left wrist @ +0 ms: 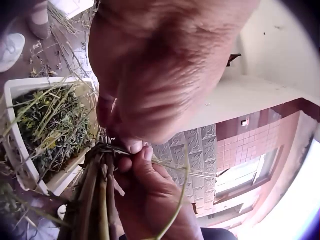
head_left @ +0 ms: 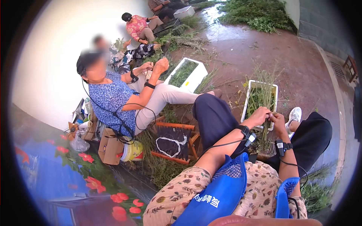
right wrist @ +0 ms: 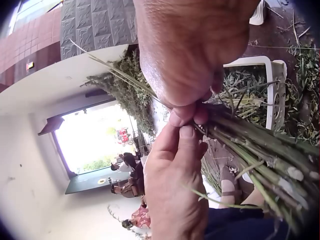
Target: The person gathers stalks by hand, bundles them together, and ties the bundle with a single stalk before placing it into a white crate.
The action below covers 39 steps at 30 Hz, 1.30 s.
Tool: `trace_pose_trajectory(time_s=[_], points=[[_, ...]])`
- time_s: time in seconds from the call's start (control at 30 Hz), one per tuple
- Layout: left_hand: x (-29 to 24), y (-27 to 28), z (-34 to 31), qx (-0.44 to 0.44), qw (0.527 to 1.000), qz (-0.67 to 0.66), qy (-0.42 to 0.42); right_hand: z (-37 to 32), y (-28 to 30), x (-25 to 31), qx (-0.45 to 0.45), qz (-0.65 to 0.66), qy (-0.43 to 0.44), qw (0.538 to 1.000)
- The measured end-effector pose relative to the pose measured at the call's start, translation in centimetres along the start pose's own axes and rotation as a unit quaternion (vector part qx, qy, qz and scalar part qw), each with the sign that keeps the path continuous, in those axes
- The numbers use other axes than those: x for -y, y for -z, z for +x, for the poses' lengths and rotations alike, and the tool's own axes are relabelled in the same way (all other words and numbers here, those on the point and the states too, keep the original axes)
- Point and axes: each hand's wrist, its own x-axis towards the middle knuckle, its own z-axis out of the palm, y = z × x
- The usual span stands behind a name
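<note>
A bundle of cut green plant stems (right wrist: 265,155) stands between the person's knees, its thick cut ends toward the body. At the bundle, the left hand (head_left: 258,116) and right hand (head_left: 277,121) meet, thumb tips almost touching. Both pinch a thin green stem (right wrist: 117,75) that wraps across the bundle; its loose ends stick out past the fingers. In the left wrist view, the wrap lies tight around the stems, beside the right hand's thumb (left wrist: 145,167). The left hand (right wrist: 175,185) comes in from below in the right wrist view.
Beyond the bundle stands a white foam box (head_left: 277,94) with leafy stems inside. Another white box (head_left: 198,77) sits by a seated person in a blue top (head_left: 111,98). A wooden folding stool (head_left: 171,160) is at the left. Cut greenery (head_left: 256,15) lies piled farther back.
</note>
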Motion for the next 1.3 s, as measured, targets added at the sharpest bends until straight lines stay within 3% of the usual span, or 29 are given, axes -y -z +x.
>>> trace_pose_trajectory(time_s=[0.1, 0.2, 0.4, 0.5, 0.57, 0.6, 0.63, 0.73, 0.8, 0.83, 0.93, 0.97, 1.0, 1.03, 1.1, 1.13, 1.2, 1.3], points=[[0.3, 0.0, 0.0, 0.008, 0.998, -0.048, 0.027, -0.2, 0.1, 0.3, 0.007, -0.013, -0.008, 1.000], [-0.1, -0.3, -0.3, -0.039, 0.987, -0.094, 0.124, -0.3, -0.1, 0.0, 0.009, 0.006, -0.020, 1.000], [-0.9, -0.5, -0.7, -0.050, 0.950, -0.090, 0.295, -1.1, -0.9, 1.1, -0.003, -0.008, -0.054, 0.998], [-1.2, -0.8, -0.9, -0.050, 0.950, -0.075, 0.300, -0.7, -0.4, 0.3, -0.016, -0.003, -0.071, 0.997], [-2.1, -1.4, -0.7, -0.086, 0.960, 0.024, 0.265, -0.1, 0.1, -0.6, -0.007, -0.002, -0.091, 0.996], [-2.5, -2.0, -0.8, -0.104, 0.961, 0.073, 0.247, -0.1, 0.2, -0.5, -0.003, -0.001, -0.101, 0.995], [-2.7, -2.7, -1.0, -0.150, 0.967, 0.121, 0.166, -0.1, 0.3, -0.4, -0.004, 0.023, -0.123, 0.992], [-4.1, -2.7, -1.3, -0.184, 0.966, 0.166, 0.073, -0.4, 0.5, 1.1, 0.002, 0.087, -0.169, 0.982], [-4.8, -2.0, -1.6, -0.189, 0.964, 0.171, 0.077, -0.9, 0.5, 2.2, 0.010, 0.119, -0.172, 0.978], [-5.1, -1.7, -1.7, -0.187, 0.964, 0.169, 0.083, -0.8, 0.3, 2.6, 0.049, 0.137, -0.157, 0.977], [-7.8, -0.3, -2.5, -0.147, 0.972, 0.133, 0.128, -2.4, 0.3, 6.1, 0.182, 0.012, -0.047, 0.982], [-6.9, -0.9, -2.6, -0.205, 0.970, 0.099, 0.090, -2.6, 0.1, 6.2, 0.193, 0.051, -0.039, 0.979], [-5.6, -2.0, -2.7, -0.232, 0.967, 0.030, 0.100, -1.0, 1.9, 2.6, 0.222, -0.129, 0.124, 0.958], [-4.6, -2.6, -2.8, -0.212, 0.963, 0.056, 0.157, -1.7, 2.5, 2.6, 0.205, -0.172, 0.201, 0.942], [-4.8, -2.1, -2.9, -0.229, 0.958, -0.034, 0.171, -0.5, 1.8, 1.6, 0.152, -0.094, 0.127, 0.976], [-4.7, -2.1, -3.0, -0.222, 0.957, -0.046, 0.183, -0.5, 1.6, 1.1, 0.132, 0.005, 0.006, 0.991], [-3.6, -2.1, -2.9, -0.187, 0.959, -0.057, 0.207, -0.5, 1.1, 1.7, 0.067, 0.186, -0.185, 0.963], [-4.1, 0.0, -2.3, -0.124, 0.967, -0.071, 0.210, -0.6, 0.3, 3.0, 0.023, 0.162, -0.170, 0.972]])
